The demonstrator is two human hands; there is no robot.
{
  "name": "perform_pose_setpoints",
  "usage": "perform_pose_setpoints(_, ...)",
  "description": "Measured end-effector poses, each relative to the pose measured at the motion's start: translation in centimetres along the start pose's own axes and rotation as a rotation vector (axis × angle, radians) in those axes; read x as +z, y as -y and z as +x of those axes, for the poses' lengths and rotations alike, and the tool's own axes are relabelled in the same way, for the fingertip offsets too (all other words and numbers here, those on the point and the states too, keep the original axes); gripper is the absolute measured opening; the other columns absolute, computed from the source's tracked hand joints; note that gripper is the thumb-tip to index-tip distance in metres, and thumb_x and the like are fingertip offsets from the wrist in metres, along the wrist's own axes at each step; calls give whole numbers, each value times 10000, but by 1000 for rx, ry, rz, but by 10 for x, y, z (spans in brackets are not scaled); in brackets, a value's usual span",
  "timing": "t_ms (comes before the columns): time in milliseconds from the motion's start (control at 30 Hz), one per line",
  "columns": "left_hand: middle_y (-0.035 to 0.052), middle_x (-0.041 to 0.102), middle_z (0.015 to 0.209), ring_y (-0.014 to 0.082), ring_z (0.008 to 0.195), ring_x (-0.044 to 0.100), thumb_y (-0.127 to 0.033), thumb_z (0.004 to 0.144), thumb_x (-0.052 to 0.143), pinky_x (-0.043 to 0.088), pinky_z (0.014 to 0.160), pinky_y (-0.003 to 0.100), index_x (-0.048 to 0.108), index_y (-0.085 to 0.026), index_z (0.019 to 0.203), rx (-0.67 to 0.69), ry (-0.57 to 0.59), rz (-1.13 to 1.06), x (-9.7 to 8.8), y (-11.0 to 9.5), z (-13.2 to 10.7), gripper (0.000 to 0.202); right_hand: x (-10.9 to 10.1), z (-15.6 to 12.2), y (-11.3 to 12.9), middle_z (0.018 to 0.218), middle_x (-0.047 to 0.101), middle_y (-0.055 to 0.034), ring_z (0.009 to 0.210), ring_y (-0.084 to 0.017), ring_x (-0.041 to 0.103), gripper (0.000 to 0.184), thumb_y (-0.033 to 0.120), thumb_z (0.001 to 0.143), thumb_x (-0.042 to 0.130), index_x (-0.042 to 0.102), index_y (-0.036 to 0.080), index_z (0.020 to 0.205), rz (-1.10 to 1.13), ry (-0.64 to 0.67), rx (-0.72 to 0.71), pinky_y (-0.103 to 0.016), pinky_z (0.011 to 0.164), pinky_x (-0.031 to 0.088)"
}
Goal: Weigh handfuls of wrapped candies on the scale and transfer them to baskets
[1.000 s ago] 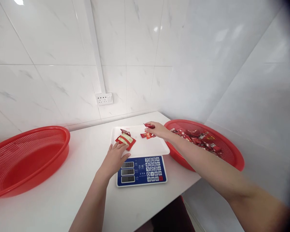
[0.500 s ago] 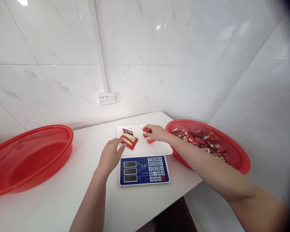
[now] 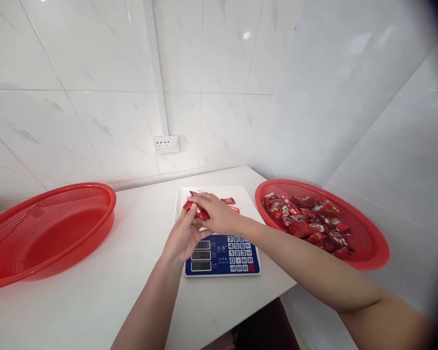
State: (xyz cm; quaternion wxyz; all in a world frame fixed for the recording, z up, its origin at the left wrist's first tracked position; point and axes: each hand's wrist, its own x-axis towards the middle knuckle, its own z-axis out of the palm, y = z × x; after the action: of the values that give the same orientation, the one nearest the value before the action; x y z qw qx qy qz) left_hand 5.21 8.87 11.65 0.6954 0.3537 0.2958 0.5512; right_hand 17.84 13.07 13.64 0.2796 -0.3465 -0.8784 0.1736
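Near the centre of the frame, above the white tray (image 3: pixel 245 200) of the scale (image 3: pixel 222 260), the left hand (image 3: pixel 183 239) and right hand (image 3: pixel 216 212) are closed together on a red packet (image 3: pixel 201 214). Overlapping fingers hide whether more are held, so a hidden one could slip out if either grip loosens. Pressure on the tray could skew the weight, and the right forearm, dipping over the keypad (image 3: pixel 241 253), might press a key.

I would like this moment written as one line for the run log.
left hand, right hand: together on red packaging | scale tray: loose packets | right basket: packet pile
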Motion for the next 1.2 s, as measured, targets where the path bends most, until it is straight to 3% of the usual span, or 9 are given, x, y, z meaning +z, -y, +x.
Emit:
perform_pose_setpoints(133, 59, 657, 1037, 142, 894, 649, -211, 835, 570, 544, 781, 267, 567, -198, 1078, 61, -161, -181, -4, 5, 9, 244, 1, 2, -4, 1444, 362, -154, 1365, -280, 254, 756, 312, 747, 682, 354, 150, 1409, 83, 157, -5, -469, 1086, 282)
perform_pose_setpoints(267, 58, 685, 961, 153, 857, 671, -219, 836, 571, 559, 722, 273, 555, -197, 1007, 185, -307, -201, -15, -9, 11, 173, -7, 11, -30, 1366, 487, -95, 1209, -215, 490, 581, 389, 854, 540, 379, 230, 1389, 244, 21, 159, -391, 962, 431)
perform_pose_setpoints(400, 45, 686, 962, 162, 859, 680, -252, 834, 576, 551, 628, 216, 554, -209, 979, 370, -465, -188, -28, -33, 4, 153, 1, 15, -57, 1195, 613, -104, 1056, -248, 578, 495, 415, 814, 586, 519, 218, 1264, 0, -11, 406, -394, 874, 450)
perform_pose_setpoints(533, 45, 682, 952, 149, 826, 681, -285, 834, 576, 543, 599, 195, 570, -208, 999, 444, -493, -179, -32, -46, -3, 182, 21, 12, -62, 1077, 640, -111, 1018, -307, 570, 606, 487, 739, 648, 494, 259, 1279, -168, 61, 477, -426, 808, 439)
perform_pose_setpoints(667, 40, 682, 930, 145, 798, 680, -287, 823, 589, 542, 592, 193, 577, -212, 985, 428, -461, -169, -29, -47, -6, 180, 26, 12, -55, 1086, 619, -92, 1010, -270, 557, 580, 351, 687, 712, 505, 230, 1216, -99, 21, 454, -370, 812, 427)
perform_pose_setpoints(800, 43, 684, 903, 142, 764, 679, -295, 820, 588, 533, 567, 186, 584, -205, 953, 416, -454, -164, -27, -48, -8, 161, 13, 12, -49, 984, 630, -29, 826, -193, 583, 375, 217, 734, 634, 521, 240, 1091, 11, -62, 444, -298, 683, 441)
perform_pose_setpoints(933, 42, 685, 904, 140, 751, 679, -304, 817, 591, 528, 552, 180, 582, -204, 951, 420, -431, -147, -28, -48, -8, 167, 0, 3, -53, 1029, 618, -54, 949, -207, 538, 336, 42, 770, 474, 570, 220, 1039, -135, -170, 187, -341, 798, 425)
perform_pose_setpoints(1067, 44, 688, 911, 142, 747, 682, -314, 808, 603, 532, 556, 186, 574, -198, 958, 398, -412, -120, -28, -46, -7, 191, -3, -14, -66, 1020, 657, -52, 1063, -217, 520, 450, -77, 672, 412, 652, 207, 925, -190, 57, -53, -406, 929, 379)
perform_pose_setpoints(1200, 33, 689, 908, 127, 726, 677, -330, 797, 618, 530, 554, 183, 574, -206, 969, 381, -379, -93, -26, -44, -7, 217, -5, -26, -76, 1061, 674, -45, 1068, -204, 564, 464, -45, 686, 411, 680, 217, 958, -108, 111, 44, -413, 940, 408)
